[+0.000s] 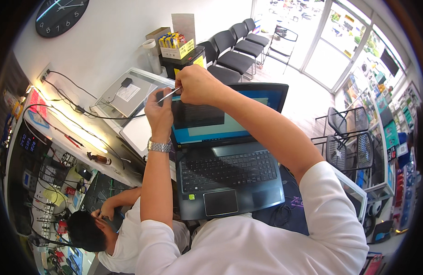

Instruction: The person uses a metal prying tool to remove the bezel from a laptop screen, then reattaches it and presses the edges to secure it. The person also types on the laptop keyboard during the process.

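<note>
As a thin, pale rod [168,95] slants above an open laptop [227,151], two bare hands meet at the upper left corner of its screen [209,130]. The rod is slender and straight, light along its length, its upper end disappearing into the right hand [195,85]. That hand is curled, thumb and fingers pinching the rod; the exposed length runs down and to the left, across the fingertips of the left hand [160,112]. The left hand is raised, thumb and forefinger around a small dark patch; whether they press on the rod or on something else cannot be told. A watch [159,146] with a metal band circles the left wrist.

The laptop, dark-cased, lies nearer the body than both hands, its front edge close to the wearer's white shirt [248,247]. Its screen glows blue around a pale panel and a black window, partly hidden by the right forearm. A shadow falls over the black keyboard [230,170]; below sit a bright-rimmed touchpad [221,202] and a small green sticker [192,197]. At lower left, a co-worker [129,238] in white bends over a cluttered bench.
</note>
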Demonstrator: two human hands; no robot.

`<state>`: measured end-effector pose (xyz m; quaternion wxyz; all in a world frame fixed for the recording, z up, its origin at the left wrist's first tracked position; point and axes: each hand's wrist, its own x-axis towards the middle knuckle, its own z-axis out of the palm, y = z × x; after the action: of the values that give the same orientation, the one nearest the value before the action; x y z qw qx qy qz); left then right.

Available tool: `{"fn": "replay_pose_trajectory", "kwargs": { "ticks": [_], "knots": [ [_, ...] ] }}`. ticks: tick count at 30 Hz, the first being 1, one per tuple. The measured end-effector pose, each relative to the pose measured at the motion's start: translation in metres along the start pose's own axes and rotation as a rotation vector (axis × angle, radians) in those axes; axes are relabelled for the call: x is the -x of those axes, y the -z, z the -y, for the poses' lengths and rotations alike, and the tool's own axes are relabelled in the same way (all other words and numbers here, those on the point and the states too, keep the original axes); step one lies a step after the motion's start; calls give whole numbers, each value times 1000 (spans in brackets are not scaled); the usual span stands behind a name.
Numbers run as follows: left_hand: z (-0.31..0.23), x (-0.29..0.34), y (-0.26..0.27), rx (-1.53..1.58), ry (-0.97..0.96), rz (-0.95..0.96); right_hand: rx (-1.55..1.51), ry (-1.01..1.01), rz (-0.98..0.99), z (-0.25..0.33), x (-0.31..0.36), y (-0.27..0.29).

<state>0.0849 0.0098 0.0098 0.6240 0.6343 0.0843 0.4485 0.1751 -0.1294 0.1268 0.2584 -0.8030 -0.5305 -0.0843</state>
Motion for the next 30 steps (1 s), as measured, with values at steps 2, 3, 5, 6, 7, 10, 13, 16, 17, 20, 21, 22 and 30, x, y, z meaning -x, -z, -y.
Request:
{"fn": "replay_pose_trajectory", "kwargs": {
  "ticks": [2,3,5,6,7,10,13,16,17,20,21,22,30],
  "knots": [
    [-2,1,0,-10,-33,-11,-4,-33,54,-6,6,10],
    [-2,0,0,-70,-45,-29,28,-24,61,-11,10,17],
    [-3,1,0,-4,-51,-12,42,-32,53,-12,11,18],
    [-3,2,-1,26,-53,-2,50,-40,43,-13,13,18],
    [-3,2,-1,36,-52,3,107,-36,17,-10,12,12],
    [-5,3,1,53,-43,10,80,-60,-7,-10,12,9],
    [-6,1,2,45,-24,22,36,-10,67,-24,21,26],
    [-11,-3,3,-20,-86,53,134,-51,141,-39,33,49],
    [-15,-6,2,-49,-150,64,142,-52,149,-42,37,54],
    [-34,-13,-6,-353,-384,112,232,-44,83,-42,44,53],
    [-43,-14,-8,-528,-511,147,283,-28,42,-41,44,49],
    [-52,-15,-13,-694,-662,173,228,-152,-2,-38,44,44],
    [-88,-12,-59,-719,-546,525,132,-52,52,-70,80,84]
  ]
}}
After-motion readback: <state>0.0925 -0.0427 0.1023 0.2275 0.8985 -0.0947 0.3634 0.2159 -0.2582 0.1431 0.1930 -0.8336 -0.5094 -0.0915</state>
